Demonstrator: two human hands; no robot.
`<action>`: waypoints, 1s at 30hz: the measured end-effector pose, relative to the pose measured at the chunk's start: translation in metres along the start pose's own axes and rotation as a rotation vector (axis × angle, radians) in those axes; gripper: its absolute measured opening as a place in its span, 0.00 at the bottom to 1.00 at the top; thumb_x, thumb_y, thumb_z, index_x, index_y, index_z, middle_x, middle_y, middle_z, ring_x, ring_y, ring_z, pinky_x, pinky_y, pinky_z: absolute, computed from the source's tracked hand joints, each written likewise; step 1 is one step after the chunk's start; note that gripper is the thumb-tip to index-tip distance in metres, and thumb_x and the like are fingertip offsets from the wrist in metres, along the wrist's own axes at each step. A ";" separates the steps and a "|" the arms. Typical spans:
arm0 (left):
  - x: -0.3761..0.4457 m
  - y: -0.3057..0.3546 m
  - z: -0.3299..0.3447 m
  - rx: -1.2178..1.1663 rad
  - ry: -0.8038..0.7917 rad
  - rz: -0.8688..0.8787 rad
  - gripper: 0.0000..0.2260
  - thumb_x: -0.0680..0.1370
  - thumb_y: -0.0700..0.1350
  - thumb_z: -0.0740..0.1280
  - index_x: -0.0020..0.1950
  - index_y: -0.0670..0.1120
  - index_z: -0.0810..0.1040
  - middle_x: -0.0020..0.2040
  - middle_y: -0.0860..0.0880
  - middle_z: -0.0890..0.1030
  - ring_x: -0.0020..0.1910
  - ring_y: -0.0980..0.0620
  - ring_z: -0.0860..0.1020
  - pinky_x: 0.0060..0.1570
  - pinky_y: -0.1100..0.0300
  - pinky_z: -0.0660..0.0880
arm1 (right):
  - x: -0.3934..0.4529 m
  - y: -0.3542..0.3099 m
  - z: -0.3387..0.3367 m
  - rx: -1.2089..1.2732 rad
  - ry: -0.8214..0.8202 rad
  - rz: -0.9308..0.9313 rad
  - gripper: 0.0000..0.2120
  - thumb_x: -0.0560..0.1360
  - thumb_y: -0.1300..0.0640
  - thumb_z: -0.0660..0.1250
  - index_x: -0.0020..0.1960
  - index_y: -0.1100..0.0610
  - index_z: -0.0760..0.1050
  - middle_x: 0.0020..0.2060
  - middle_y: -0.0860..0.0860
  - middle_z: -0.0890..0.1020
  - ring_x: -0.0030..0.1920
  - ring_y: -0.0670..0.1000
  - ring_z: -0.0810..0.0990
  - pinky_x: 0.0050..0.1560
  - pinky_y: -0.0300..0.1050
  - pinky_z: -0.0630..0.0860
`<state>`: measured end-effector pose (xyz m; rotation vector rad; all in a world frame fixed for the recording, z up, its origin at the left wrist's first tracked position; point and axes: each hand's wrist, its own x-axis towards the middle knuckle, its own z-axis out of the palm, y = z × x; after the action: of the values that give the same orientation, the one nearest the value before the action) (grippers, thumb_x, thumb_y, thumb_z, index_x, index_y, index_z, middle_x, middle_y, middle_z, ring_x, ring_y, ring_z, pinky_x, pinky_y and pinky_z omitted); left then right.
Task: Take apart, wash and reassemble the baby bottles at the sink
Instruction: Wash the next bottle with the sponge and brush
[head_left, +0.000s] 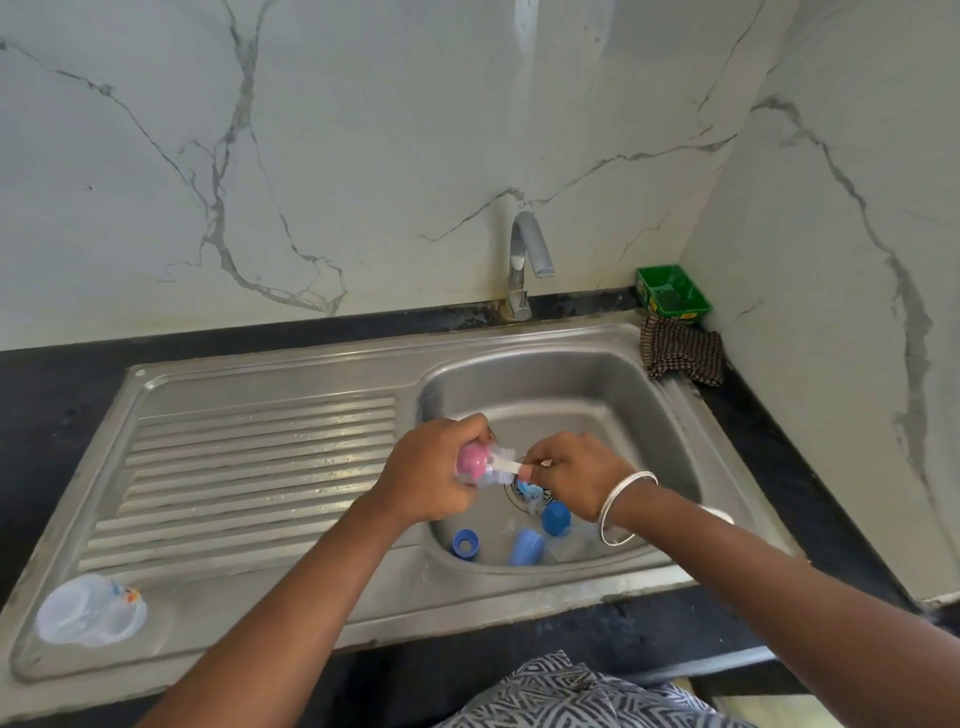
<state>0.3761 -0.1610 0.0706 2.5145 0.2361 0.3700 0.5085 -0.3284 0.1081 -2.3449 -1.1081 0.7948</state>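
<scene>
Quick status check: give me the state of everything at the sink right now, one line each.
Left hand: grips the pink bottle part, over the basin.
Right hand: holds the brush, bristles against the pink part.
Tap: no water visible.
Blue ring: loose in the basin.
Blue caps: loose in the basin.
Clear bottle: lying on the drainboard.
Cloth: crumpled on the sink's corner.

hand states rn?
Left hand: grips the pink bottle part.
Right hand: pinches the white brush.

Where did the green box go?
The green box sits on the dark counter in the far right corner, right of the tap and just behind the checked cloth.
</scene>
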 end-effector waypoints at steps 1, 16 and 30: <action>0.002 -0.003 0.002 0.052 0.015 0.039 0.18 0.63 0.44 0.73 0.51 0.53 0.76 0.47 0.56 0.81 0.43 0.52 0.78 0.38 0.55 0.78 | 0.003 0.001 0.001 0.241 -0.080 0.093 0.09 0.78 0.54 0.65 0.50 0.57 0.83 0.36 0.56 0.75 0.32 0.51 0.71 0.34 0.41 0.73; 0.033 -0.022 0.001 -0.391 -0.146 -0.349 0.23 0.53 0.38 0.79 0.41 0.58 0.76 0.40 0.58 0.81 0.39 0.57 0.78 0.38 0.61 0.71 | 0.009 0.090 -0.052 -0.457 0.371 -0.465 0.11 0.71 0.46 0.69 0.53 0.37 0.81 0.33 0.44 0.81 0.31 0.50 0.81 0.26 0.38 0.65; 0.060 -0.008 0.053 -0.450 -0.066 -0.572 0.24 0.51 0.46 0.78 0.43 0.51 0.74 0.41 0.54 0.83 0.41 0.54 0.79 0.42 0.58 0.72 | 0.013 0.204 -0.087 -0.027 0.380 0.004 0.10 0.76 0.55 0.69 0.55 0.47 0.83 0.46 0.49 0.85 0.47 0.56 0.82 0.46 0.53 0.79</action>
<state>0.4483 -0.1668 0.0366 1.9091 0.7343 0.0900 0.6845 -0.4496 0.0487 -2.3875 -0.9527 0.3135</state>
